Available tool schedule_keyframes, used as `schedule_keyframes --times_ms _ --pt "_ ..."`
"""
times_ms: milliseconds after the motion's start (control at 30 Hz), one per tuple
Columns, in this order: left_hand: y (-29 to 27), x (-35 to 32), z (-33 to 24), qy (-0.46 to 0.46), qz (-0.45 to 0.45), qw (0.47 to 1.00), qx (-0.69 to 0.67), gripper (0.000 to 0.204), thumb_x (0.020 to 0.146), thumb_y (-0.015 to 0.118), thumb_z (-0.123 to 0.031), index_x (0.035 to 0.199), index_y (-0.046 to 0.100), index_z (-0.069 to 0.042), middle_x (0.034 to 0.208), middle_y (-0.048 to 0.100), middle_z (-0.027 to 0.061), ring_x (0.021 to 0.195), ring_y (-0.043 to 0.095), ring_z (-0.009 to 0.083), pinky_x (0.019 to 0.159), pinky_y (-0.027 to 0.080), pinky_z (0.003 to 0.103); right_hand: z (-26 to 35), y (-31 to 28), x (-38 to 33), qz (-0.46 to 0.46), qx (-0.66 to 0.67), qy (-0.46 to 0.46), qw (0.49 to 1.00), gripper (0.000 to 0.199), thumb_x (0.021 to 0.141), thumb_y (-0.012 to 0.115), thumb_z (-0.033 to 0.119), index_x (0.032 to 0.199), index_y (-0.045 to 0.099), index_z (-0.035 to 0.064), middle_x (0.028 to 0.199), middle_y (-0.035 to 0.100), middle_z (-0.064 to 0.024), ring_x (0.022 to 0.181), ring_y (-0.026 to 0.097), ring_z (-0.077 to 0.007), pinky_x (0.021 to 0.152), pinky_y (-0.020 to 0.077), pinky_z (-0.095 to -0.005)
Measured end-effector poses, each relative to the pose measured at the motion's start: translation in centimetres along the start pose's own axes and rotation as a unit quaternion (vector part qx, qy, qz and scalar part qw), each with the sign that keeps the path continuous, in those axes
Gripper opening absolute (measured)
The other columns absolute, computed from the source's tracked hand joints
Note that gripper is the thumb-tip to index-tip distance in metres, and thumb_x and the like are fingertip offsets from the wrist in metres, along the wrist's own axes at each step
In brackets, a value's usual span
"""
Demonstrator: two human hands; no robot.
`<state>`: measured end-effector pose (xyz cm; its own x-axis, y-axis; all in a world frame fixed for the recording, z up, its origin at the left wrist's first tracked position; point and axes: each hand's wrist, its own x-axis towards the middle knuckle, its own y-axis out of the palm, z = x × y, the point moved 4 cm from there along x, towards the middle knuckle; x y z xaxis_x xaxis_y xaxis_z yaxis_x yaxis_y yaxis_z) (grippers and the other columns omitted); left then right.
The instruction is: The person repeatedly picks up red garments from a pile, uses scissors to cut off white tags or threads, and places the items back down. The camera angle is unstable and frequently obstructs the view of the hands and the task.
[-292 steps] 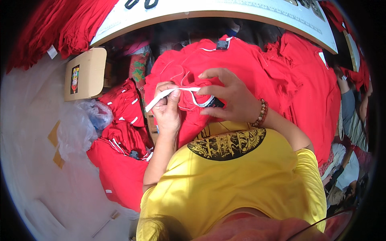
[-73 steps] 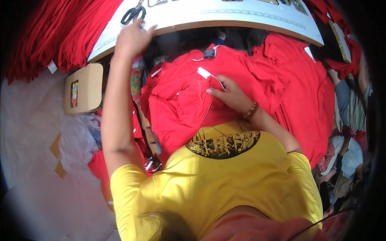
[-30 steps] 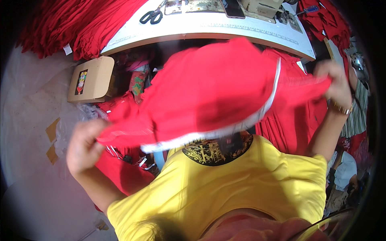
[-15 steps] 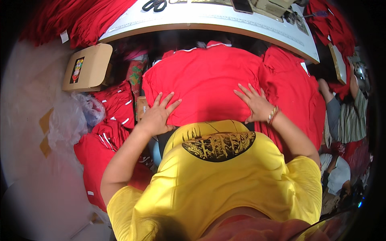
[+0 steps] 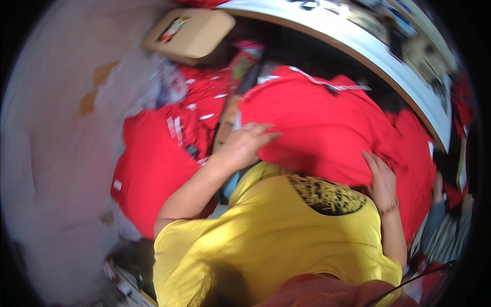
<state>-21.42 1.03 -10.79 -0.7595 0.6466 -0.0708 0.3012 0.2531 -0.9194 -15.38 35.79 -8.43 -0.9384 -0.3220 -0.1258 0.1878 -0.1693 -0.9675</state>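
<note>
A red cloth garment [image 5: 317, 123] with white trim along its far edge lies spread over my lap. My left hand [image 5: 248, 143] is at its near left edge, its slightly bent fingers pointing right over the cloth; blur hides how firmly they touch. On the right side of the cloth rests my right hand [image 5: 382, 179], a bracelet at its wrist. Its fingers are stretched forward and its palm faces down. More red cloth [image 5: 414, 169] hangs beyond the right hand.
A white table [image 5: 327, 25] with objects on it runs across the far side. To the left are a cardboard box [image 5: 197, 30], clear plastic bags [image 5: 138, 87] and a heap of red garments [image 5: 148, 169] with white tags. Part of another person in striped clothing [image 5: 450, 230] shows at the right.
The view has swung left, so everything sits further right and tilted. My left hand has lifted its spread fingers and turned them inward; the right hand's fingers are closer together.
</note>
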Motion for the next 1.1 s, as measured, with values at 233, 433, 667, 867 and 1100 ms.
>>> schedule_keyframes --times_ms 233,433,667,867,1100 --pt "3.0 -1.9 -0.3 -0.007 -0.014 0.998 -0.060 0.067 0.073 0.067 -0.008 0.135 0.047 -0.019 0.144 0.037 0.0096 0.131 0.037 0.0321 0.103 0.038 0.040 -2.3 6.9 -1.8 0.173 -0.015 -0.016 0.985 0.065 0.079 0.058 0.028 0.138 0.039 0.0082 0.139 0.042 -0.0167 0.112 0.053 -0.0391 0.089 0.0470 -0.0453" --pt "-5.3 -10.4 9.9 -0.257 -0.011 0.959 -0.121 0.037 0.076 0.056 -0.001 0.112 0.063 -0.009 0.107 0.065 0.0136 0.096 0.063 0.0274 0.084 0.050 0.037 0.7 -8.3 3.5 0.115 0.120 -0.062 0.984 0.061 0.075 0.071 0.019 0.128 0.048 -0.0028 0.124 0.056 -0.0217 0.119 0.051 -0.0343 0.098 0.0406 -0.0399" --pt "-7.3 -15.8 13.7 -0.276 0.050 0.953 0.116 0.023 0.073 0.062 -0.007 0.096 0.064 -0.012 0.095 0.063 0.0058 0.107 0.053 0.0267 0.095 0.037 0.050 6.8 -7.8 10.0 0.081 0.126 -0.204 0.967 0.053 0.077 0.068 0.014 0.125 0.050 0.0000 0.122 0.056 -0.0195 0.114 0.053 -0.0355 0.095 0.0421 -0.0395" --pt "-11.9 -20.3 12.2 -0.368 -0.075 0.927 -0.002 0.021 0.073 0.069 -0.014 0.078 0.052 -0.003 0.064 0.051 0.0069 0.061 0.051 0.0235 0.082 0.043 0.042 11.6 -6.6 14.4 0.090 0.153 -0.310 0.934 0.045 0.079 0.067 0.016 0.120 0.054 0.0015 0.115 0.059 -0.0179 0.107 0.056 -0.0340 0.092 0.0439 -0.0397" --pt "-22.6 -12.4 0.0 -0.175 -0.150 0.971 -0.063 0.016 0.073 0.073 -0.004 0.076 0.058 0.002 0.067 0.059 0.0088 0.060 0.055 0.0135 0.056 0.043 0.028 26.0 -6.7 19.0 -0.005 0.456 -0.451 0.767 0.044 0.082 0.069 0.024 0.117 0.055 0.0019 0.109 0.063 -0.0167 0.100 0.061 -0.0299 0.088 0.0462 -0.0368"
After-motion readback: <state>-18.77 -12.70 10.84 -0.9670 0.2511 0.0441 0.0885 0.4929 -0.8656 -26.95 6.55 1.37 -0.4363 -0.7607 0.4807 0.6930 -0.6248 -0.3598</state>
